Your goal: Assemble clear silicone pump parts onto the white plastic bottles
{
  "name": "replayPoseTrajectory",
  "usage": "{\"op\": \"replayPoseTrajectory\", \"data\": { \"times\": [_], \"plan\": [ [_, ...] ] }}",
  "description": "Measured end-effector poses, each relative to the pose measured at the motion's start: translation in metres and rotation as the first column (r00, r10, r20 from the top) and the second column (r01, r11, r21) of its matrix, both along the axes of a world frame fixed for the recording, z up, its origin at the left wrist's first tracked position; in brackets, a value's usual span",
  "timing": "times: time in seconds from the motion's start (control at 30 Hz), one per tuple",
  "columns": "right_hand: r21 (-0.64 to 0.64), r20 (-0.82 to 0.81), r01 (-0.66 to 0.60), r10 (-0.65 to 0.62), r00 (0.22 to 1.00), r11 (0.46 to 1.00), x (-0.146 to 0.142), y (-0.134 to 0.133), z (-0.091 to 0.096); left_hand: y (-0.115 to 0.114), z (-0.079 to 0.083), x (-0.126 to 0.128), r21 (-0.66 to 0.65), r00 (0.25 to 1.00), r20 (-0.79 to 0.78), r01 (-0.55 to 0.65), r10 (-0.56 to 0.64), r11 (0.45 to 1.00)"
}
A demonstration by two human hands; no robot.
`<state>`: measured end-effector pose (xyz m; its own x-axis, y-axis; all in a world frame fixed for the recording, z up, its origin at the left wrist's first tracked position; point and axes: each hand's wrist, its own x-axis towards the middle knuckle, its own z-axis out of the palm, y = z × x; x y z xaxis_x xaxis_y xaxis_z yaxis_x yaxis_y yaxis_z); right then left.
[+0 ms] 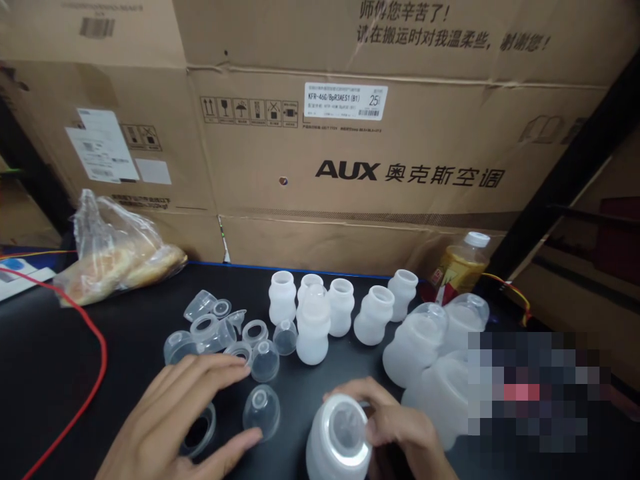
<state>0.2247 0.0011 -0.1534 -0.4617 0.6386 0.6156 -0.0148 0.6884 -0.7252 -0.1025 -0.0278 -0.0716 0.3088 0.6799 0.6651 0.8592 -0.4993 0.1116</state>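
Observation:
My right hand [400, 423] is wrapped round a white baby bottle [323, 450], tilted toward me, with a translucent nipple in a collar on top. My left hand [167, 417] is spread over the black table, thumb and fingers apart. Its thumb tip overlaps the edge of a clear dome cap [265, 410]; I cannot tell if they touch. Another dome cap [265, 361] lies just beyond its fingertips. Partly hidden under the left hand is a clear collar ring [207, 433]. Farther back are loose rings, caps and a nipple [237, 320].
Several open white bottles [341, 310] stand at the back, with a capped one [313, 333] before them. More capped bottles [415, 347] crowd the right, beside a drink bottle [455, 270] and a blurred patch. Bagged bread [120, 263] and a red cable [95, 327] are left. A large carton [250, 160] stands behind.

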Motion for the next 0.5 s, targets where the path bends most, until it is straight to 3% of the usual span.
{"op": "replayPoseTrajectory", "data": {
  "times": [0.13,0.3,0.43,0.5],
  "plan": [
    [-0.127,0.032,0.013,-0.009,0.999,0.992,0.001,0.003,-0.01,0.002,0.007,0.018,0.069,0.996,-0.027,0.087,-0.086,0.994],
    [-0.16,0.014,-0.03,0.033,0.999,0.987,0.001,0.003,-0.015,0.009,0.014,0.024,0.088,0.987,-0.034,0.158,-0.155,0.984],
    [-0.139,0.026,-0.013,0.017,1.0,0.99,0.0,0.0,-0.006,0.007,0.014,0.025,0.07,0.985,0.021,0.168,-0.17,0.983],
    [-0.133,0.04,-0.007,0.013,0.999,0.991,0.0,-0.004,0.005,0.0,0.016,0.027,0.061,0.974,0.15,0.16,-0.168,0.985]
  ]
}}
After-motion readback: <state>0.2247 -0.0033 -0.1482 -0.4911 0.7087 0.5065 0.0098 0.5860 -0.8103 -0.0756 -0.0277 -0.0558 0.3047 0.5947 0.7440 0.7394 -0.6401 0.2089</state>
